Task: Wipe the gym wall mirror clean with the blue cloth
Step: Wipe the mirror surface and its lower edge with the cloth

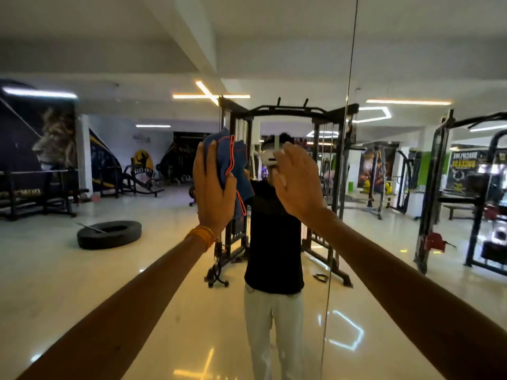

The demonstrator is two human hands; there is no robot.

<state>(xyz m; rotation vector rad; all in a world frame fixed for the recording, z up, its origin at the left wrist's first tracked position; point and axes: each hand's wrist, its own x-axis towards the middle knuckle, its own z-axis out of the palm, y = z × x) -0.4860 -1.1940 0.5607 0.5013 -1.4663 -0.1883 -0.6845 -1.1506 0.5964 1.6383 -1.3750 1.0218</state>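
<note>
The wall mirror (115, 272) fills the view and reflects the gym and a person in a black shirt. A blue cloth (238, 157) with orange stitched edges lies bunched against the glass at head height. My left hand (212, 187) presses flat on it with straight fingers pointing up, and the cloth hangs out past my thumb. An orange thread band circles that wrist. My right hand (295, 179) is raised beside it with the fingers spread and straight, holding nothing. Whether it touches the glass I cannot tell.
A vertical seam (348, 138) between mirror panels runs just right of my right hand. Everything else is reflection: a black cable machine, benches, a tyre on the glossy floor, ceiling light strips.
</note>
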